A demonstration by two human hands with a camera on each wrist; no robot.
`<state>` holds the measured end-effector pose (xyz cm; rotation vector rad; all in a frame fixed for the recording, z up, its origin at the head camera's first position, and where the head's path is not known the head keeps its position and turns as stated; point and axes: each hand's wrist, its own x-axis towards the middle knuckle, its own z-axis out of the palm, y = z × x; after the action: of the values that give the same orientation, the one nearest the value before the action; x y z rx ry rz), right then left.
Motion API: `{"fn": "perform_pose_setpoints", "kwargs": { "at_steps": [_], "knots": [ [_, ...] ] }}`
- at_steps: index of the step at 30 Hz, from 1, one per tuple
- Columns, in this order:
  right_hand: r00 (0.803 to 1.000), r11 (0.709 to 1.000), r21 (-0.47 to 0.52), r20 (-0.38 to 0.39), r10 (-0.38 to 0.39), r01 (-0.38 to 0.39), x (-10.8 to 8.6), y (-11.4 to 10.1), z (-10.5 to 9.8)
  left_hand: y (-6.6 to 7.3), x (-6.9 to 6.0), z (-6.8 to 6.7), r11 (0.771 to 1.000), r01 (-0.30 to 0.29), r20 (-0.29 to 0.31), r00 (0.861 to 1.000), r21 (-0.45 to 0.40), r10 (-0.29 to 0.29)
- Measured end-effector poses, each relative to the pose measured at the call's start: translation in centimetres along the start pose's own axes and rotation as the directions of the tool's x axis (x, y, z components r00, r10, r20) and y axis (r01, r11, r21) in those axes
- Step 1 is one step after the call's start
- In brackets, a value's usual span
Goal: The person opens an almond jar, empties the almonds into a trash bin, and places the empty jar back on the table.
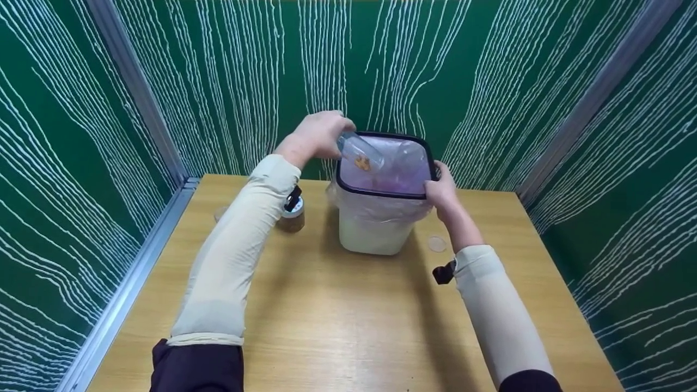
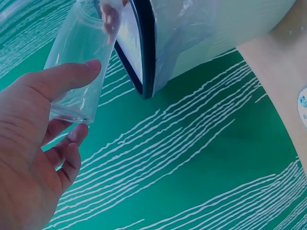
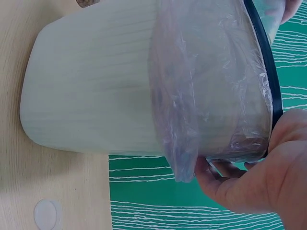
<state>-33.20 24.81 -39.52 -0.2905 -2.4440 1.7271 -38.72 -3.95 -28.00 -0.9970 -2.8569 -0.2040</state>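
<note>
The left hand (image 1: 320, 135) grips a clear plastic cup (image 1: 364, 152) tilted mouth-down over the bin's opening, with small brownish-orange pieces inside near its lower end. In the left wrist view, thumb and fingers of the left hand (image 2: 38, 139) lie around the base end of the cup (image 2: 76, 91). A pale bin (image 1: 375, 231) with a black rim and a thin translucent liner stands on the table. The right hand (image 1: 444, 188) holds the bin's rim at its right side; in the right wrist view the right hand (image 3: 254, 177) pinches rim and liner (image 3: 175, 96).
A jar with a white lid (image 1: 292, 215) stands left of the bin, partly behind the left wrist. A clear round disc (image 1: 436, 243) lies on the wooden table (image 1: 348, 326) to the right. Green walls with white lines (image 1: 381, 65) surround the table's back and sides.
</note>
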Motion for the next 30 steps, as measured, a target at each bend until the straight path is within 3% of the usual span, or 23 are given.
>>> {"fn": "perform_pose_setpoints", "kwargs": {
  "at_steps": [17, 30],
  "knots": [
    [1.000, 1.000, 0.006, 0.001, -0.001, 0.001, 0.2, 0.2, 0.0, 1.1, 0.5, 0.4, 0.996, -0.030, 0.012, 1.000, 0.087, 0.029],
    [1.000, 1.000, 0.026, -0.006, 0.006, -0.005, 0.2, 0.3, 0.1, 1.5, 0.6, -0.2, 0.987, -0.043, -0.032, 0.998, 0.157, 0.048]
  ]
}}
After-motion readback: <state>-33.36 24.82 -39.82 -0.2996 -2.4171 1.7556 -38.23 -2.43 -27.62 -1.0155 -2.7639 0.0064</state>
